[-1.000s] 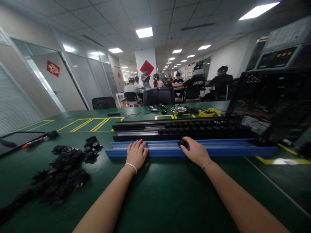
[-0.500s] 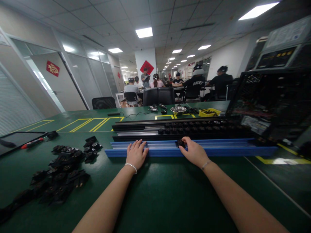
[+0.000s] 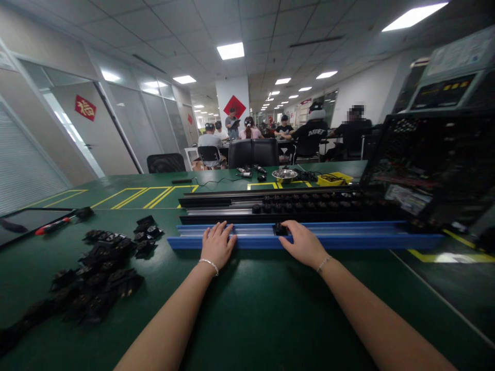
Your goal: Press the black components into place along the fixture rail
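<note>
A long blue channel rail [image 3: 348, 240] lies across the table in front of me. My left hand [image 3: 217, 243] rests over its left part, fingers spread and holding nothing. Inside the channel sits a small black block [image 3: 277, 229]. My right hand [image 3: 303, 242] has its thumb and index finger at the block's right side, with the thumb low by the rail's front wall. The other fingers of that hand are mostly hidden. Left of the rail lies a loose pile of black parts [image 3: 102, 268].
Behind the blue rail lie black rails [image 3: 216, 219] with rows of black parts. Farther back are a metal bowl [image 3: 284, 175] and a yellow tray [image 3: 333, 179]. A red-handled tool [image 3: 54, 226] lies at left; an open computer case [image 3: 417, 154] stands at right. People sit beyond the table.
My right hand and the black block have shifted a little to the left along the blue rail. My left hand keeps its place.
</note>
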A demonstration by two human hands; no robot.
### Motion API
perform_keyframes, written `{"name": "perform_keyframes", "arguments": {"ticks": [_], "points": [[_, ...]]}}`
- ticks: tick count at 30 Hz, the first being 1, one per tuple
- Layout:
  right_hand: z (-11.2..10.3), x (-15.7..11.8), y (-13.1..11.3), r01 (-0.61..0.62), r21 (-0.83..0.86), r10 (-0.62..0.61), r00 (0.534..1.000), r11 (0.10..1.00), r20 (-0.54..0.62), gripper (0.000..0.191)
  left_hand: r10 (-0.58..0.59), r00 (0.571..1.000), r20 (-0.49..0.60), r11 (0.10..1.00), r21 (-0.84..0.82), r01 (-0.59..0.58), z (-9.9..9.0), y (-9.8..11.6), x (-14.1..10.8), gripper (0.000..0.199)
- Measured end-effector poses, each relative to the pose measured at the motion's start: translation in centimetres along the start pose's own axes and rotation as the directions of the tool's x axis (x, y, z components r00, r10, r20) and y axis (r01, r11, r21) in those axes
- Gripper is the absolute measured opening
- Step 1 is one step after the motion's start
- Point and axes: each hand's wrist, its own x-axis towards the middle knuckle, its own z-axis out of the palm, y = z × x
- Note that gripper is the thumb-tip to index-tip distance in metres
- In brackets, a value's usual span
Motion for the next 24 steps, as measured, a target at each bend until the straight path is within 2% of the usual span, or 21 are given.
{"name": "perform_keyframes", "arguments": {"ticks": [9, 24], "points": [[0.7, -0.2, -0.4, 0.099, -0.003, -0.099, 0.995, 0.995, -0.010, 0.041, -0.001, 1.000, 0.003, 1.000, 0.000, 0.001, 0.0, 0.0, 0.0, 0.044], [1.0, -0.3, -1.0, 0.095, -0.077, -0.096, 0.995, 0.993, -0.007, 0.044, 0.002, 1.000, 0.005, 1.000, -0.003, -0.002, -0.1, 0.0, -0.1, 0.045]]}}
